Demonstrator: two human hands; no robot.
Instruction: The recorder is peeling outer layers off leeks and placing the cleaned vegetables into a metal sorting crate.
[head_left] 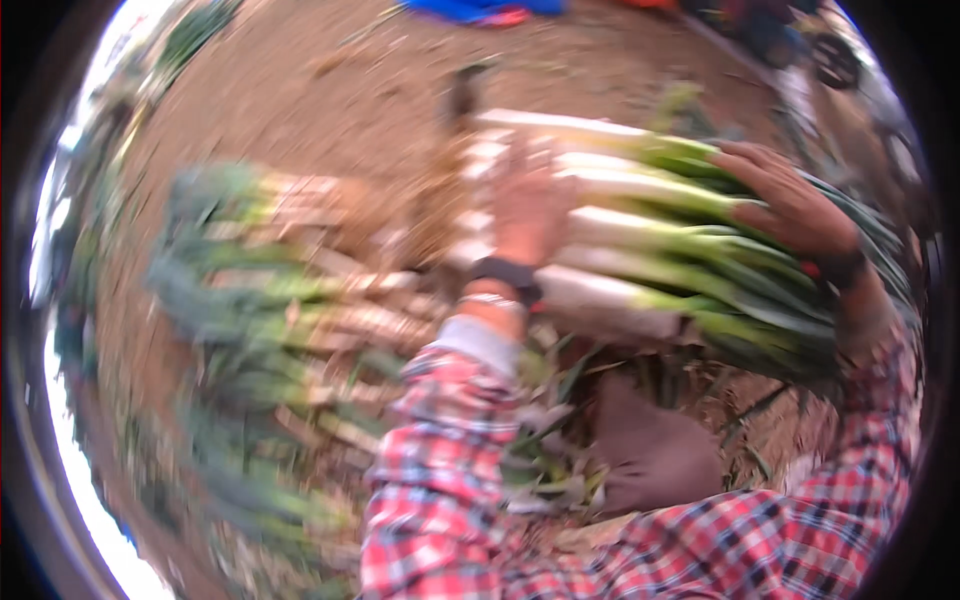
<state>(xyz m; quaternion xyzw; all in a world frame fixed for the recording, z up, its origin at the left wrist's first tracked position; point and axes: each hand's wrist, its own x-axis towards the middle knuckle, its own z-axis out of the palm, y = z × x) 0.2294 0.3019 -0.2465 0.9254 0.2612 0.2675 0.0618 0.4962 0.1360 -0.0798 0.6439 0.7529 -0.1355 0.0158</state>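
A row of leeks (620, 222) lies side by side in front of me, white shafts to the left and green leaves to the right. My left hand (530, 200) rests over the white shafts near the root end, its fingers stretched out and smeared by motion. Over on the green part, my right hand (790, 205) lies across the leaves with its fingers extended. Neither hand is wrapped round a stalk. Dry-looking roots (435, 205) stick out at the left end of the row.
More leeks (330, 320) lie in a loose, blurred heap on the left, with leaves pointing left. Leaf scraps (545, 450) and a brown cloth-like shape (655, 455) are close to me. Bare brown soil (320, 100) stretches beyond; a blue thing (480, 8) is at the far edge.
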